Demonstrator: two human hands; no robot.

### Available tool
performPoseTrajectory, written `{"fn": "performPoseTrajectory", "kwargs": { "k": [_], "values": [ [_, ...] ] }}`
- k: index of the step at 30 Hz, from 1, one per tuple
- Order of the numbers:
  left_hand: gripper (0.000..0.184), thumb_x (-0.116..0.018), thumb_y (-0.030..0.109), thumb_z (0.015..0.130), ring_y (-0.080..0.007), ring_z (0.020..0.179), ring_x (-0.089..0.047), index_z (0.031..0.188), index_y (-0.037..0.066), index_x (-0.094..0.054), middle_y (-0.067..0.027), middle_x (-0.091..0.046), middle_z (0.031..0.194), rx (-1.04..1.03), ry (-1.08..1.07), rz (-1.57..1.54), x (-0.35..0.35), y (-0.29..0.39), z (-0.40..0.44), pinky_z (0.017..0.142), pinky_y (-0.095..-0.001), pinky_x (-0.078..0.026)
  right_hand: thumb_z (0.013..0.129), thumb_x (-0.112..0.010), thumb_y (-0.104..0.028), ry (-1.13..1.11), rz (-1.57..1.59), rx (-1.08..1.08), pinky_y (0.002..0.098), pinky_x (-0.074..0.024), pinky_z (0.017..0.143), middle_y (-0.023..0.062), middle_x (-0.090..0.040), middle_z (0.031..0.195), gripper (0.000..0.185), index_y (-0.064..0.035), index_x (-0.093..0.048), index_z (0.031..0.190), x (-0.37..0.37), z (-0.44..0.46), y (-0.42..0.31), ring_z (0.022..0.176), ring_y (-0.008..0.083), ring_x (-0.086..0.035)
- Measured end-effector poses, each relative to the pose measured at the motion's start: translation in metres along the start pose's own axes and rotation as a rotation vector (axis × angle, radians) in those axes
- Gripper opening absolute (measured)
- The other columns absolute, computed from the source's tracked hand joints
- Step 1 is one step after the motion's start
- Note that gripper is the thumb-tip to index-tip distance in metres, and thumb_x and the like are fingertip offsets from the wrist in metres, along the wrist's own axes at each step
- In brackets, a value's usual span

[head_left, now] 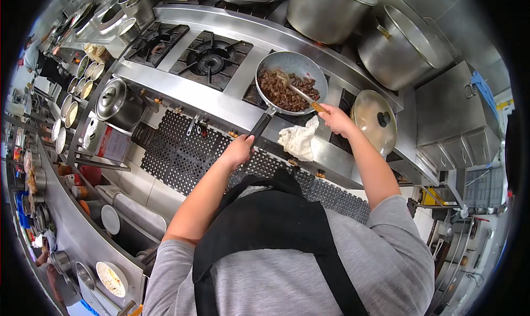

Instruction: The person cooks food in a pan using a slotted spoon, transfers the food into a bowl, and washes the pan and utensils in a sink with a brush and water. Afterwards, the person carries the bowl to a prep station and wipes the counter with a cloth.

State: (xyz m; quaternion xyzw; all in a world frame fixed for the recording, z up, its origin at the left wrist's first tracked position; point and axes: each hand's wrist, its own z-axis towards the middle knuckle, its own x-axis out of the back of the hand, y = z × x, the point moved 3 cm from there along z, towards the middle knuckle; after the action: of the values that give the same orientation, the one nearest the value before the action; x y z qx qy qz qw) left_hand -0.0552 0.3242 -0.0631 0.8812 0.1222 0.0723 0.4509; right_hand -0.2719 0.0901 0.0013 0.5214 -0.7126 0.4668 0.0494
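Note:
My left hand [238,152] is wrapped round the black handle of a frying pan [305,67] on the stove. Browned chopped meat [282,96] covers much of the pan's speckled grey inside. In my right hand [335,120] is a spoon [302,94] with a wooden handle; its head rests in the meat, so its exact shape is partly hidden. A crumpled white cloth [298,140] lies on the stove's front edge, just below the pan and left of my right hand.
A glass lid [374,122] with a black knob sits right of the pan. Bare burners [211,61] are to the left. Large steel pots [330,12] stand behind. At the left are a lidded pot [117,103] and a counter [66,216] with bowls. A black perforated mat [176,145] covers the floor.

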Motion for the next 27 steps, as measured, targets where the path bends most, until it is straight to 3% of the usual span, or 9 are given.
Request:
{"fn": "performPoseTrajectory", "kwargs": {
  "k": [3,11,13,14,18,21,23,25,27],
  "values": [
    [0.035,-0.037,0.031,0.096,-0.0109,0.046,-0.042,0.104,-0.001,-0.050,-0.0058,-0.053,0.072,-0.005,-0.004,0.017,0.000,0.001,0.000,0.042,-0.0267,-0.035,0.088,-0.055,-0.021,0.039,-0.084,0.334,0.0293,-0.0460,0.064,0.0036,-0.061,0.087,0.044,-0.0084,-0.047,0.129,0.033,0.000,0.028,0.070,0.0115,-0.052],
    [0.034,-0.038,0.031,0.096,-0.0111,0.046,-0.042,0.105,0.000,-0.049,-0.0069,-0.054,0.075,0.010,0.013,-0.009,0.000,0.002,-0.003,0.041,-0.0267,-0.034,0.087,-0.054,-0.021,0.442,-0.635,0.105,0.0447,-0.0428,0.087,0.0243,-0.056,0.113,0.044,-0.0080,-0.046,0.128,0.055,-0.019,0.014,0.104,0.0388,-0.053],
    [0.034,-0.038,0.031,0.096,-0.0112,0.046,-0.042,0.105,0.000,-0.049,-0.0069,-0.054,0.075,0.015,-0.009,-0.032,0.001,0.000,-0.001,0.040,-0.0268,-0.033,0.087,-0.051,-0.025,0.268,-0.371,0.119,0.0396,-0.0478,0.058,0.0161,-0.064,0.086,0.038,-0.0113,-0.050,0.123,0.033,-0.011,0.034,0.067,0.0302,-0.062],
    [0.034,-0.038,0.031,0.096,-0.0111,0.046,-0.041,0.105,-0.001,-0.049,-0.0069,-0.054,0.074,0.005,-0.007,-0.023,0.001,0.000,0.000,0.040,-0.0268,-0.033,0.090,-0.048,-0.024,0.112,0.004,-0.083,0.0313,-0.0357,0.038,0.0068,-0.054,0.066,0.033,-0.0148,-0.051,0.122,0.016,-0.021,0.032,0.043,0.0158,-0.047],
    [0.034,-0.038,0.031,0.096,-0.0100,0.045,-0.039,0.108,0.000,-0.048,-0.0058,-0.052,0.075,0.013,-0.002,-0.026,-0.001,0.000,-0.002,0.040,-0.0260,-0.032,0.092,-0.047,-0.023,-0.028,0.346,-0.121,0.0240,-0.0247,0.034,-0.0012,-0.041,0.059,0.036,-0.0169,-0.048,0.127,-0.028,-0.033,0.015,0.039,0.0066,-0.030],
    [0.033,-0.038,0.031,0.097,-0.0092,0.045,-0.037,0.109,0.002,-0.047,-0.0049,-0.050,0.076,0.018,-0.023,-0.032,-0.001,0.002,-0.004,0.040,-0.0247,-0.031,0.090,-0.050,-0.022,0.069,0.108,0.026,0.0295,-0.0413,0.044,0.0080,-0.057,0.070,0.041,-0.0097,-0.046,0.130,-0.027,-0.039,0.013,0.049,0.0159,-0.051],
    [0.033,-0.038,0.031,0.097,-0.0092,0.045,-0.037,0.110,0.002,-0.047,-0.0050,-0.051,0.077,0.022,-0.021,-0.028,-0.001,0.004,-0.006,0.040,-0.0246,-0.031,0.088,-0.052,-0.021,0.245,-0.213,0.317,0.0340,-0.0490,0.074,0.0192,-0.063,0.100,0.045,-0.0023,-0.045,0.128,-0.017,-0.052,0.007,0.084,0.0281,-0.063],
    [0.034,-0.038,0.032,0.097,-0.0091,0.045,-0.037,0.110,0.002,-0.047,-0.0052,-0.050,0.078,0.025,-0.033,-0.045,-0.001,0.002,-0.005,0.040,-0.0246,-0.031,0.087,-0.053,-0.021,0.236,-0.169,0.240,0.0341,-0.0392,0.094,0.0219,-0.053,0.121,0.044,-0.0006,-0.047,0.126,-0.016,-0.070,0.003,0.112,0.0324,-0.052],
    [0.035,-0.038,0.032,0.096,-0.0088,0.045,-0.036,0.111,0.002,-0.047,-0.0054,-0.051,0.078,0.028,-0.034,-0.040,0.000,0.005,-0.006,0.040,-0.0244,-0.030,0.087,-0.053,-0.022,0.215,-0.253,0.283,0.0348,-0.0422,0.090,0.0226,-0.056,0.116,0.045,-0.0012,-0.046,0.126,-0.019,-0.079,-0.001,0.107,0.0326,-0.056]
  ]
}}
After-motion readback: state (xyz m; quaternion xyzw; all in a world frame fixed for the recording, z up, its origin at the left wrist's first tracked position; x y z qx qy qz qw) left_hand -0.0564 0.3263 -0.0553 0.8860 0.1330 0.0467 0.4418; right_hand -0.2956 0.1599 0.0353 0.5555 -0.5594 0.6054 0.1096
